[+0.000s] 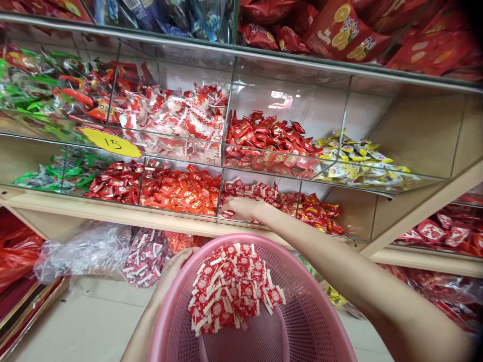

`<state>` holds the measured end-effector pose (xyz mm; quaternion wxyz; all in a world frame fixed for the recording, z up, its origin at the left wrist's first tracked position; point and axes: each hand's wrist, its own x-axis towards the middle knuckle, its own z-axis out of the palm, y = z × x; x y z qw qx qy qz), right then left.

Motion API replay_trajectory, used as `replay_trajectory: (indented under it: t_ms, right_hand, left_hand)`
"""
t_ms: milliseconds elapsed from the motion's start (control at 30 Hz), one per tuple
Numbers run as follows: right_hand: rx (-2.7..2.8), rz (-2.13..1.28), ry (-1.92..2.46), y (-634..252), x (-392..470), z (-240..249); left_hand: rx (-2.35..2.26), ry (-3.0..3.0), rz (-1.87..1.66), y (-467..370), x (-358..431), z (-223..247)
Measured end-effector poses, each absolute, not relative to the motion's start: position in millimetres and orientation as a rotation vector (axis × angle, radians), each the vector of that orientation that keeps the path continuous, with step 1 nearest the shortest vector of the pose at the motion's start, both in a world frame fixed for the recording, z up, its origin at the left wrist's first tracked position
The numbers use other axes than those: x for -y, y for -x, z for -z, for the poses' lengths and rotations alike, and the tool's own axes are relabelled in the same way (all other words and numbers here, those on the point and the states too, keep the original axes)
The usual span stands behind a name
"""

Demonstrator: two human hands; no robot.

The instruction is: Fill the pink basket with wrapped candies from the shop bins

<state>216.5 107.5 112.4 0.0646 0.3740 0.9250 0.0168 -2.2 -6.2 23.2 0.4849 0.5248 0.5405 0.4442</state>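
A pink plastic basket is tilted toward the shelf, with a heap of red and white wrapped candies in it. My left hand grips the basket's rim on its left side. My right hand is inside a lower shelf compartment, over red and white candies that look like those in the basket. Its fingers point left and down into the pile; their tips are hidden, so whether they hold anything cannot be made out.
Glass dividers and front panes part the shelf's candy piles. A yellow tag reads 15. Below the wooden shelf edge lie clear plastic bags and bagged candies on the floor. A slanted wooden post stands at right.
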Motion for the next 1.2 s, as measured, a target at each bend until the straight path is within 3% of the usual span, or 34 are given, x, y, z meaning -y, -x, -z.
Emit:
replay_trajectory:
  t_ms: [500,867,1067,1200]
  right_hand:
    - [-2.818,0.123,-1.187,-216,-118,-103]
    - [-2.938,-0.085,-1.156,-219,-116,-112]
    - [-3.190,-0.051,-1.292,-247,-62,-155]
    - [-3.152,0.169,-1.327,-274,8,-147]
  left_hand:
    - [-1.330,-1.186,-1.081,0,8,-31]
    - [-1.365,-1.260,-1.032,3,1,-20]
    - [-1.341,-1.293,-1.044,3,1,-20]
    - [-1.330,-1.242,-1.064,2,3,-21]
